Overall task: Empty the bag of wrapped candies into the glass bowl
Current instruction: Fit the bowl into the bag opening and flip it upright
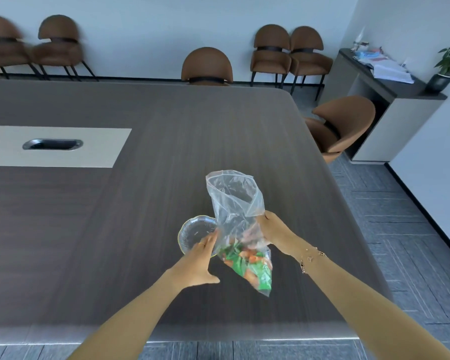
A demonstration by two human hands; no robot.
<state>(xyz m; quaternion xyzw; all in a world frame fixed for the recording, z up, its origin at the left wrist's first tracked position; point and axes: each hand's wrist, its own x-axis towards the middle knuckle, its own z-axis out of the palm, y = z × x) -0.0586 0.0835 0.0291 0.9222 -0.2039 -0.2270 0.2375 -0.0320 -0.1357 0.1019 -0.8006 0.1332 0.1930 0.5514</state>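
Closest to me, two bare forearms reach out over the near edge of the dark wood-grain counter. The left hand is stretched forward with its fingers extended and loosely spread, touching the left side of a clear plastic bag; a ring sits on one finger, the thumb sticks out to the right, and I cannot tell whether that hand really grips the plastic or only steadies it. The right hand, with a thin chain bracelet at the wrist, has its fingers closed on the right side of the bag around its middle. The bag stands tilted, its open mouth up and away, its lower corner down toward the near edge, and the wrapped candies, green and orange, are bunched in that lower part. Just left of the bag, partly behind the left fingers, a glass bowl rests on the counter with nothing visible in it. Farther off on the left, a pale panel set into the counter holds a dark oval cable opening. Beyond the counter, brown chairs line the wall, and at the far right a low cabinet carries papers and a potted plant.
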